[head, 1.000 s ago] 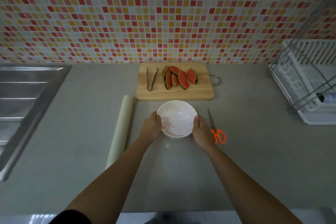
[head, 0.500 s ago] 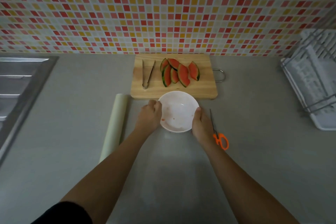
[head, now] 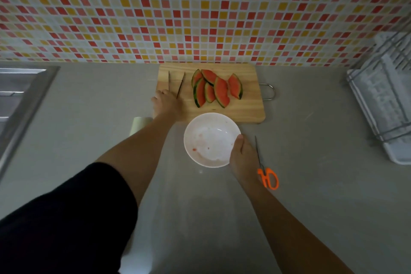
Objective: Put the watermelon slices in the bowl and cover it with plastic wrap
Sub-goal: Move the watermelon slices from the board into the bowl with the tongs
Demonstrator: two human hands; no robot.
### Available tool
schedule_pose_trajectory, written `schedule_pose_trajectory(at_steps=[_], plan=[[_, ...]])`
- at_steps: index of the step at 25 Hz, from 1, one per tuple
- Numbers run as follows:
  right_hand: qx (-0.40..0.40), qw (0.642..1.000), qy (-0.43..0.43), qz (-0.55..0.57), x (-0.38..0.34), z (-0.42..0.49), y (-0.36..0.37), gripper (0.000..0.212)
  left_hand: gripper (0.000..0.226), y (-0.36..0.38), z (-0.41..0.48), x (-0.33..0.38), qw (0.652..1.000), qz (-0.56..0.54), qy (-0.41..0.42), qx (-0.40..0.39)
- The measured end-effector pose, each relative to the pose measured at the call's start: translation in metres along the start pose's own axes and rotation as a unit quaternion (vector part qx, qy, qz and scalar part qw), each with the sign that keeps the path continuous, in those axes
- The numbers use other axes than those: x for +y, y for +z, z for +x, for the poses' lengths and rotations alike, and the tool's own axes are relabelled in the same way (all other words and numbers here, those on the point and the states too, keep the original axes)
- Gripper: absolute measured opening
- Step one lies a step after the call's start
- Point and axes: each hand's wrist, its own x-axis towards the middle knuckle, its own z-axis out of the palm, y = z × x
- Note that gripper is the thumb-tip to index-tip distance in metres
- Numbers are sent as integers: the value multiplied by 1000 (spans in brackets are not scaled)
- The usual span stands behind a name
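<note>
The bowl (head: 211, 140) sits on the counter just in front of the cutting board (head: 244, 109), with only pink smears inside — not one slice in it yet. The watermelon slices (head: 214, 88) lie fanned on the board. The left hand (head: 165, 101) rests over the handle end of the tongs (head: 175, 83); whether it grips them cannot be told. The right hand (head: 242, 158) cups the bowl's rim, thumb on the edge. The plastic wrap roll (head: 139, 124) waits by the left forearm, orange-handled scissors (head: 266, 176) at right — loading and covering both remain. No readable writing anywhere.
</note>
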Motion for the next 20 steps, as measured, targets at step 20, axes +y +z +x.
schedule_pose_trajectory(at_steps=[20], plan=[[-24, 1000, -13, -10, 1, 6, -1, 44, 38, -31, -26, -19, 990, -107, 53, -75]])
